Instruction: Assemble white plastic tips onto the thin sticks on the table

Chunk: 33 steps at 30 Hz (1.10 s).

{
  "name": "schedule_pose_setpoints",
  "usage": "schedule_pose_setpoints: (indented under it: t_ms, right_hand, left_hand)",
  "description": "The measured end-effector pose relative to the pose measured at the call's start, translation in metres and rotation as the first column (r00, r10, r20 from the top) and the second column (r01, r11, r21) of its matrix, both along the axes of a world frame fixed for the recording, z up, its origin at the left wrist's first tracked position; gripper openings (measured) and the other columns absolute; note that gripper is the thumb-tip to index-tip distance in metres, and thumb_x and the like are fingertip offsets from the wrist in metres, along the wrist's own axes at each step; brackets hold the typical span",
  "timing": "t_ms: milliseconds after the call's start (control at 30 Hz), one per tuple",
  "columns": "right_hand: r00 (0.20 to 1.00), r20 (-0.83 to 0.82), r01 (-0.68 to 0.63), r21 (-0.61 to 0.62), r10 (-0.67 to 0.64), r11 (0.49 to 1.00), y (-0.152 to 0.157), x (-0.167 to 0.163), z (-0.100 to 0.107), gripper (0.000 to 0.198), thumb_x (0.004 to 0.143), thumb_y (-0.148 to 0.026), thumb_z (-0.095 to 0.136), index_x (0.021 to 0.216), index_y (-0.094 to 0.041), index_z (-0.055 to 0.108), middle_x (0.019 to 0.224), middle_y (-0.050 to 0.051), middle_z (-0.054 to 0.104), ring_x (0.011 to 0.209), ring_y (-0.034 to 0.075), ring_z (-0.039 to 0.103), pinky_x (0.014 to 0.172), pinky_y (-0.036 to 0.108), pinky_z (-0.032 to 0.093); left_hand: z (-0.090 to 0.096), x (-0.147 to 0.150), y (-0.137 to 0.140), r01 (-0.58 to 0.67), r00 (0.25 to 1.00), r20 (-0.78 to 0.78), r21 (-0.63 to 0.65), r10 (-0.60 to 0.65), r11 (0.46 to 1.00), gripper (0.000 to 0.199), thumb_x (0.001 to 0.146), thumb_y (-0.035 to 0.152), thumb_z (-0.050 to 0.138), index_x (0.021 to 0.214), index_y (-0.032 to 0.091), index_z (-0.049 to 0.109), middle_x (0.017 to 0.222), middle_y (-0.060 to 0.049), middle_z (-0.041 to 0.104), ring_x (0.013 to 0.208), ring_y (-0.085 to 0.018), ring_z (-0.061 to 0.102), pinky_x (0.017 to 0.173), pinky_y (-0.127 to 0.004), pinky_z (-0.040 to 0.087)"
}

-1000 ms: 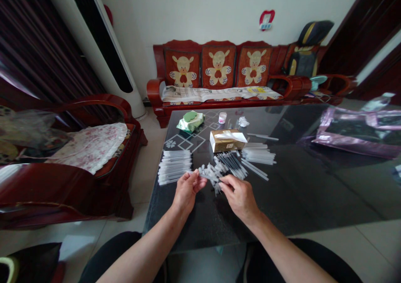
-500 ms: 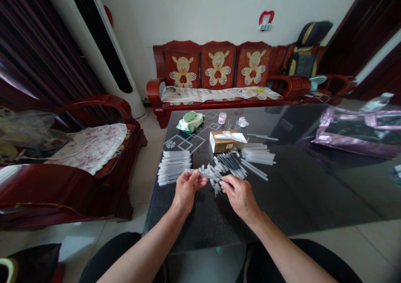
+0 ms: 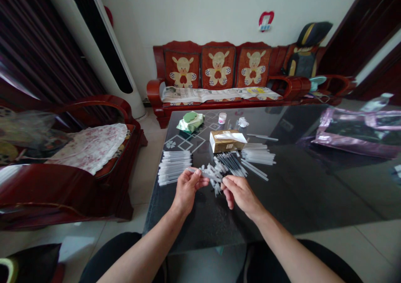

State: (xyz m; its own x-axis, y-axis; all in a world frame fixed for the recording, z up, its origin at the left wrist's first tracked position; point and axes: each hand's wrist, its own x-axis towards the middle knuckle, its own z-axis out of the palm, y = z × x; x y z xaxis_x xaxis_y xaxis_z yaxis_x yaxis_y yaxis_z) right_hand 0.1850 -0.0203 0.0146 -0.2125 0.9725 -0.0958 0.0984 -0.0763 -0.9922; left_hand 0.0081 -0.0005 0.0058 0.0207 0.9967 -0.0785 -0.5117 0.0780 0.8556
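Above the dark table, my left hand is closed on a translucent white pen barrel that slants down to the right. My right hand pinches at the barrel's right end; whether it grips the barrel itself or a small part there is too small to tell. Right behind my hands lies a heap of small whitish pen caps. Thin dark pen refills fan out beyond it. A row of whitish pens lies on the left, and a pile of translucent barrels on the right.
A tissue box stands behind the refills. Further back are a green wipes pack, a small white tub and a crumpled white tissue. A shiny pink-edged bag lies on the table's right side.
My right hand has shifted slightly right, and its lower fingers have loosened and hang down. My left hand still holds the pen barrel in nearly the same place.
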Motion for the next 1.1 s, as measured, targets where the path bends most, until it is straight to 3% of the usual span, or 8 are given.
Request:
schedule_pose_setpoints:
  t_ms: [167, 367, 467, 700, 833, 967, 1100]
  right_hand:
    - [0.999, -0.015, 0.044, -0.055, -0.044, 0.998, 0.0021, -0.0005, -0.0018, 0.045, 0.087, -0.056, 0.044, 0.077, -0.014, 0.057, 0.051, -0.001, 0.057, 0.036, 0.011, 0.053, 0.035, 0.021, 0.043]
    - [0.988, 0.143, 0.039, 0.134, -0.058, 0.99, 0.0025, 0.003, 0.0017, 0.027, 0.086, -0.04, 0.054, 0.089, -0.014, 0.06, 0.067, 0.002, 0.064, 0.053, 0.014, 0.063, 0.051, 0.024, 0.052]
    - [0.969, 0.237, 0.021, 0.203, -0.069, 0.979, 0.0006, 0.0027, 0.0031, 0.019, 0.087, -0.033, 0.052, 0.085, -0.016, 0.06, 0.067, 0.002, 0.063, 0.057, 0.014, 0.064, 0.055, 0.024, 0.052]
    - [0.906, 0.416, -0.059, 0.317, -0.082, 0.947, -0.0035, 0.0015, 0.0043, 0.025, 0.093, -0.033, 0.04, 0.087, -0.019, 0.06, 0.063, 0.0, 0.06, 0.055, 0.013, 0.06, 0.056, 0.024, 0.048]
    - [0.931, 0.363, -0.063, 0.254, -0.035, 0.965, -0.0029, 0.0026, 0.004, 0.029, 0.094, -0.035, 0.038, 0.078, -0.019, 0.056, 0.055, -0.003, 0.053, 0.045, 0.01, 0.054, 0.047, 0.02, 0.043]
    - [0.99, 0.139, -0.037, 0.073, 0.027, 0.997, -0.0016, 0.0012, 0.002, 0.033, 0.093, -0.043, 0.038, 0.075, -0.019, 0.05, 0.047, -0.007, 0.045, 0.034, 0.007, 0.044, 0.034, 0.017, 0.033]
    - [0.994, -0.109, -0.034, -0.099, 0.023, 0.994, -0.0018, -0.0019, 0.0007, 0.035, 0.09, -0.048, 0.043, 0.072, -0.019, 0.047, 0.044, -0.01, 0.037, 0.027, 0.005, 0.034, 0.027, 0.016, 0.027]
  left_hand:
    - [-0.0024, -0.0006, 0.0014, -0.011, 1.0, -0.007, -0.02, 0.011, 1.0, 0.026, 0.074, 0.034, 0.071, 0.082, 0.013, 0.059, 0.068, -0.005, 0.068, 0.063, -0.014, 0.067, 0.062, -0.024, 0.055]
    - [-0.0076, -0.0021, 0.0035, -0.04, 0.999, 0.009, -0.064, 0.041, 0.997, 0.025, 0.074, 0.032, 0.072, 0.083, 0.013, 0.059, 0.067, -0.004, 0.068, 0.062, -0.014, 0.067, 0.061, -0.023, 0.055]
    - [-0.0091, -0.0024, 0.0036, -0.036, 0.999, 0.012, -0.07, 0.036, 0.997, 0.025, 0.074, 0.032, 0.072, 0.083, 0.013, 0.059, 0.067, -0.004, 0.068, 0.062, -0.014, 0.067, 0.061, -0.023, 0.055]
    - [-0.0091, -0.0017, 0.0034, -0.013, 1.0, 0.007, -0.055, 0.013, 0.998, 0.026, 0.074, 0.032, 0.073, 0.082, 0.012, 0.059, 0.067, -0.005, 0.069, 0.062, -0.013, 0.067, 0.062, -0.022, 0.054]
    - [-0.0072, -0.0013, 0.0029, 0.0, 1.0, 0.003, -0.022, 0.0, 1.0, 0.026, 0.075, 0.033, 0.071, 0.083, 0.012, 0.058, 0.068, -0.005, 0.069, 0.062, -0.013, 0.067, 0.062, -0.023, 0.055]
    - [-0.0042, -0.001, 0.0021, 0.009, 1.0, 0.0, -0.001, -0.009, 1.0, 0.026, 0.076, 0.033, 0.071, 0.083, 0.012, 0.058, 0.069, -0.005, 0.069, 0.063, -0.014, 0.067, 0.063, -0.024, 0.055]
    - [-0.0024, -0.0013, 0.0016, 0.023, 1.0, -0.002, 0.021, -0.023, 1.0, 0.025, 0.077, 0.033, 0.069, 0.084, 0.013, 0.057, 0.07, -0.005, 0.069, 0.064, -0.014, 0.067, 0.063, -0.025, 0.055]
